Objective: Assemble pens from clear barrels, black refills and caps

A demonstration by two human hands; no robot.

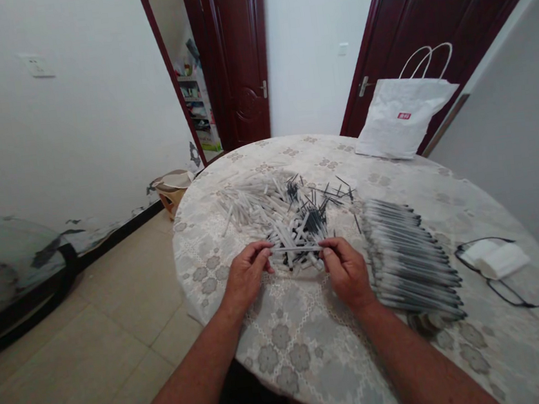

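A slim pen with a pale barrel [297, 249] is stretched level between my two hands. My left hand [250, 266] pinches its left end, and my right hand [348, 267] pinches the right end. Just beyond lies a loose heap of pale pen barrels [255, 203]. Dark thin pen parts [314, 216] are mixed in on the heap's right side. To the right of my right hand, many finished-looking pens [409, 254] lie in a neat stack, dark tips pointing right. The ends of the held pen are covered by my fingers.
A patterned cloth covers the round table [281, 350]. Eyeglasses [519, 300] and a folded white tissue [500, 259] lie at the right. A white paper bag [403, 115] stands at the back right. On the left floor is a fan [15, 276].
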